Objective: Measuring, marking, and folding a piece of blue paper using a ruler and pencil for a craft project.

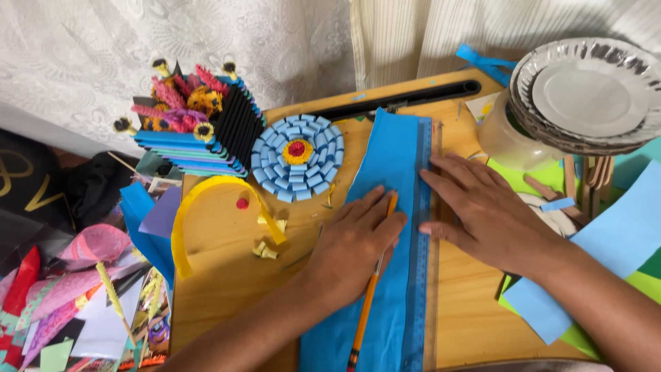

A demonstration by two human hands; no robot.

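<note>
A long sheet of blue paper (385, 158) lies lengthwise on the wooden board (227, 275). A clear blue ruler (418, 275) rests along the sheet's right edge. My left hand (351, 248) lies on the paper and grips an orange pencil (363, 320), its tip against the ruler's left edge. My right hand (492, 213) lies flat with fingers spread, pressing the ruler down from the right.
A round blue paper flower (297, 157) and a yellow paper strip (189, 220) lie left of the sheet. A folded paper craft (196, 117) stands at the back left. Stacked silver paper plates (589, 96) sit on a jar at right; paper scraps (69, 303) pile up at left.
</note>
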